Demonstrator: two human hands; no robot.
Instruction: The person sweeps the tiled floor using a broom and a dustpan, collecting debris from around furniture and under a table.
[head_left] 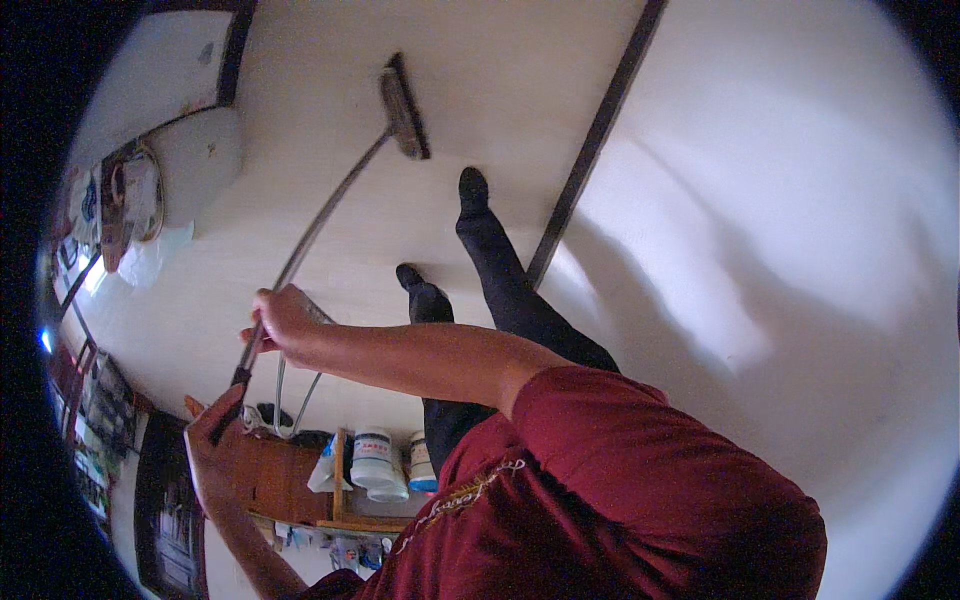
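The long-handled floor brush (pixel 404 108) lies with its flat dark head pressed to the pale floor (pixel 480 70), well ahead of the person's dark-socked feet, and its thin metal handle (pixel 320 220) runs back and down toward the body in a slight curve that is probably the lens bending it. The tool looks light and stiff: a slim tube with a wide head, so most of the load is likely drag at the bristles rather than weight. The smooth shaft could slip in a loose fist, and the black grip at its near end offers the surer purchase. The right hand (pixel 283 322) is closed around the handle partway up, fingers wrapped over the tube. The left hand (pixel 208 428) sits at the black end of the handle, fingers seemingly curled about it, though the grip is partly hidden. A dark strip (pixel 590 150) crosses the floor to the right of the feet. Below the hands stands a wooden shelf (pixel 340 480) with white tubs (pixel 374 458), and framed things hang along the left wall.
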